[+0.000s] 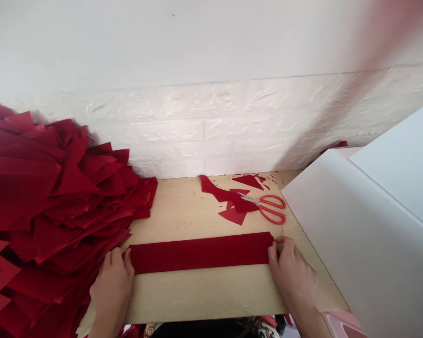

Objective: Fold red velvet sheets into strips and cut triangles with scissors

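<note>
A long dark-red fabric strip (pixel 200 253) lies stretched out near the front of the pale wooden table (pixel 204 291). At its left end, my left hand (pixel 114 277) pinches the edge between thumb and fingers. My right hand (pixel 289 263) grips the opposite end in the same way, close to the corner. Beyond the strip, scissors with orange-red handles (pixel 273 209) rest with their blades on red fabric scraps (pixel 234 216). The fingertips at both ends are partly hidden by the hands themselves.
A tall heap of red fabric pieces (pixel 56 188) fills the left side, right beside my left hand. White panels (pixel 359 225) stand along the right edge. A white brick-patterned wall (pixel 197 126) closes off the back. Something pink (pixel 341 324) sits at the lower right.
</note>
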Available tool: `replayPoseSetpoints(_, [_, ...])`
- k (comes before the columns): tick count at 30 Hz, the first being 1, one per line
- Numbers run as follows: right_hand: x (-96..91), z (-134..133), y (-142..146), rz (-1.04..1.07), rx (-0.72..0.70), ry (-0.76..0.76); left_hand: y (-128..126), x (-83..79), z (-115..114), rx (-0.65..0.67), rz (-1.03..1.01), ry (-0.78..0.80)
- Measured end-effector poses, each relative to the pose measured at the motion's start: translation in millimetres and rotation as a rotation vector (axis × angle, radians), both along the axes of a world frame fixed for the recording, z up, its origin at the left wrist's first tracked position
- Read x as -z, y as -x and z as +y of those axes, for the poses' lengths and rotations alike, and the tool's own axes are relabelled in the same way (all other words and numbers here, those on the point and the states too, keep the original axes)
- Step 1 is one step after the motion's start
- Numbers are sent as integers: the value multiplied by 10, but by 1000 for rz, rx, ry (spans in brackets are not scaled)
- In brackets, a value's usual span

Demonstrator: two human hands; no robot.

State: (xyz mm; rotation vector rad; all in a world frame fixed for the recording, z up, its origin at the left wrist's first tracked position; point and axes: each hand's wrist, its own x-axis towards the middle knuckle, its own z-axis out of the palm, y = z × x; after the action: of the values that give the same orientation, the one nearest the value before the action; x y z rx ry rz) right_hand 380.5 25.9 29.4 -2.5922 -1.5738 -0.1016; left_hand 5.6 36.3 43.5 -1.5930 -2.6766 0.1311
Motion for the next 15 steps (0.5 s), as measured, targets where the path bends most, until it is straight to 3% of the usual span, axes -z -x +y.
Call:
replayPoseSetpoints(2, [4,-1,-12,18,4,-6,67,40,-36,72,3,-80])
replayPoseSetpoints(6, [41,-10,-34,18,-17,-49,166,32,-55,391,114,-413])
replayPoseSetpoints(9, [70,-19,-51,17,-47,-90,-129,-99,32,625,34,-556])
replayPoseSetpoints(11, [81,-22,-62,11,-67,-109,-562,-201,121,751,-134,-475])
replayPoseSetpoints(15, [92,-29,-75,-19,-78,-136,-1517,-317,315,895,-458,-8])
